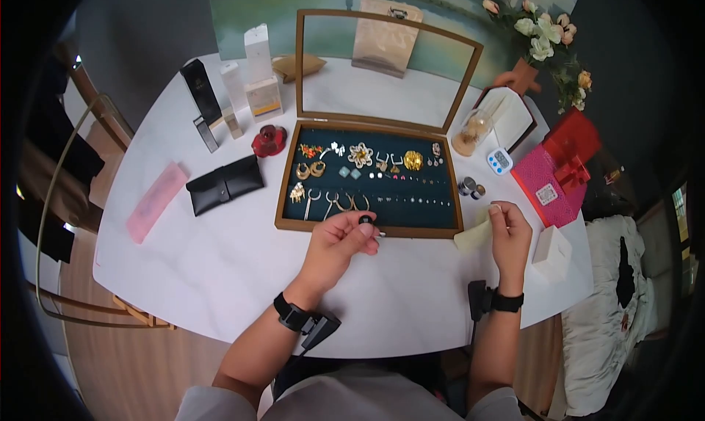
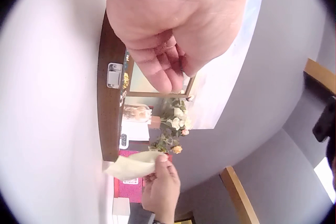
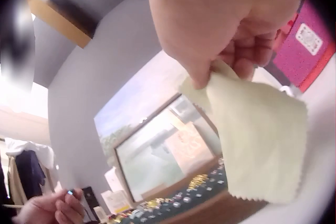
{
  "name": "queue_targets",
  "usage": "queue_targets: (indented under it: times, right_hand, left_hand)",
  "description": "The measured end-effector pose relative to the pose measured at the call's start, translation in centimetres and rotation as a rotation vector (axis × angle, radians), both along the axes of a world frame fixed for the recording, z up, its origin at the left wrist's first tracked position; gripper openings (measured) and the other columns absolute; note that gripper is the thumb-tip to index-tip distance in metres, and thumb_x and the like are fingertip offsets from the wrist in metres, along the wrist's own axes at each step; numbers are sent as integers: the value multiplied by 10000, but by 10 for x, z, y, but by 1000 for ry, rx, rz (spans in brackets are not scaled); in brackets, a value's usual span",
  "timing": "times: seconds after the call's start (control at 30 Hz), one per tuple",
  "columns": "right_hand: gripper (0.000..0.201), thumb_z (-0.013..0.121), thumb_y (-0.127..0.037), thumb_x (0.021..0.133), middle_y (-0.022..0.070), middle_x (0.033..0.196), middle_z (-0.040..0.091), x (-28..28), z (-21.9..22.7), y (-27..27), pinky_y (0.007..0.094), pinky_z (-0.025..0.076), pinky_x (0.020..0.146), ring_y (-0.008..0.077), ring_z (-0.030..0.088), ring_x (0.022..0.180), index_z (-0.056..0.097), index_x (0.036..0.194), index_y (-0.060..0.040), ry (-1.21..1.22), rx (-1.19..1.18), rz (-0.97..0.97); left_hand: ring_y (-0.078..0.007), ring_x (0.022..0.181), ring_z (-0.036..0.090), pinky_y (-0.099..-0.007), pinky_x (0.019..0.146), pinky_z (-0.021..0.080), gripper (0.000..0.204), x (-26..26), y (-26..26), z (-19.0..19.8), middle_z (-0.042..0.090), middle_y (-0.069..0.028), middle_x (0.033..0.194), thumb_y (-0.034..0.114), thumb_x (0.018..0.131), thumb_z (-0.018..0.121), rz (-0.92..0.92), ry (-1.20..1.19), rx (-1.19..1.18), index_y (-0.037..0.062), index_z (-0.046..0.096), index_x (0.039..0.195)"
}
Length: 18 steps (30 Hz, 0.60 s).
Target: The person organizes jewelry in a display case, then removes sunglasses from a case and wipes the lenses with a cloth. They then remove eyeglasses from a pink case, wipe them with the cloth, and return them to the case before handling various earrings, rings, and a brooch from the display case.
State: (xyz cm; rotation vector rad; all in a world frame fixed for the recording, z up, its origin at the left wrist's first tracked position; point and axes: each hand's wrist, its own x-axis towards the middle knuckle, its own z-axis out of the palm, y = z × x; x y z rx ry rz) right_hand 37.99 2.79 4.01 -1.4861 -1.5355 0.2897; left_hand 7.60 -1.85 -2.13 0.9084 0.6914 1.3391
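Close to the front edge of the wooden jewelry display case [image 1: 367, 231], my left hand [image 1: 334, 248] pinches a small black round piece [image 1: 366, 219] between thumb and fingers. A glint shows on it in the right wrist view; I cannot tell its exact kind. Off the case's front right corner, my right hand [image 1: 512, 237] pinches a pale yellow-green cloth [image 3: 262, 140] with zigzag-cut edges by one corner, and the rest hangs down. The case's glass lid [image 1: 389, 26] stands raised. Earrings, brooches such as a gold flower [image 1: 413, 160], and rows of small studs sit on its dark green lining.
Two small jars [image 1: 471, 189], a blue-and-white timer [image 1: 499, 161], a pink box [image 1: 551, 186] and a white box [image 1: 552, 251] stand to the right. Leftward lie a black pouch [image 1: 226, 184], a pink case [image 1: 156, 202] and a red bottle [image 1: 269, 140]. Flowers [image 1: 542, 32] rise behind.
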Motion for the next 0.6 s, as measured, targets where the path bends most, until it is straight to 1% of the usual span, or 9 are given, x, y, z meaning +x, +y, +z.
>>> queue_targets:
  times: [0.03, 0.07, 0.17, 0.2, 0.27, 0.47, 0.53, 0.57, 0.6]
  right_hand:
    - [175, 627, -143, 968, 14, 781, 674, -4, 5, -3, 231, 471, 674, 57, 583, 734, 678, 973, 24, 61, 20, 51]
    - [175, 627, -143, 968, 14, 781, 674, -11, 12, -6, 231, 471, 674, 57, 583, 734, 678, 973, 24, 61, 27, 54]
    - [142, 597, -101, 993, 13, 860, 682, -32, 30, -23, 201, 476, 713, 47, 591, 777, 662, 1035, 18, 344, 8, 297]
    - [142, 597, -101, 993, 13, 860, 682, -39, 30, -24, 201, 476, 713, 47, 591, 777, 662, 1035, 18, 343, 12, 297]
    - [135, 576, -78, 995, 23, 917, 683, -54, 31, -22, 205, 483, 733, 56, 606, 815, 655, 1055, 14, 463, -3, 433]
    - [133, 537, -73, 1008, 12, 967, 663, -92, 0, -5, 217, 497, 759, 57, 606, 854, 618, 1094, -11, 554, -124, 538]
    - [124, 538, -75, 1009, 8, 976, 657, -105, -2, -3, 216, 496, 763, 50, 597, 859, 613, 1091, -21, 633, -189, 571]
    - [118, 545, -85, 1006, 5, 972, 654, -112, -3, -2, 215, 493, 764, 47, 593, 855, 613, 1083, -27, 658, -193, 584]
    - [118, 545, -85, 1006, 5, 972, 654, -117, -4, -2, 215, 493, 764, 47, 593, 855, 613, 1083, -27, 659, -196, 585]
  left_hand:
    - [-155, 852, 678, -309, 800, 578, 273, -1, 1, 3, 696, -96, 1014, 111, 1009, 573, -22, -37, -72, -10, 607, 1252]
    - [-155, 852, 678, -309, 800, 578, 273, -2, 2, 4, 696, -96, 1014, 111, 1009, 573, -20, -37, -65, -10, 607, 1252]
    - [-157, 875, 687, -308, 795, 583, 275, 3, 0, 4, 702, -125, 1042, 115, 1015, 564, 4, -64, -91, -32, 603, 1244]
    - [-160, 878, 689, -311, 800, 585, 271, 2, 0, 6, 702, -129, 1051, 109, 1013, 567, 12, -59, -89, -31, 603, 1241]
    - [-163, 881, 691, -315, 805, 586, 267, 0, 3, 9, 702, -133, 1061, 104, 1011, 569, 25, -52, -75, -31, 603, 1239]
    - [-166, 878, 691, -309, 818, 581, 261, -3, 2, 2, 705, -114, 1043, 70, 990, 592, -5, -74, -25, -9, 610, 1239]
    - [-188, 1048, 656, -319, 891, 559, 218, -4, 1, 2, 656, -129, 1199, 43, 977, 595, -1, -36, 3, 11, 653, 1185]
    - [-188, 1048, 656, -319, 891, 559, 218, -3, 3, 1, 656, -129, 1199, 43, 977, 595, 1, -35, 2, 11, 653, 1185]
    - [-189, 1155, 598, -321, 949, 515, 211, -3, 4, -3, 581, -127, 1321, 48, 972, 608, 26, 7, 132, 22, 670, 1172]
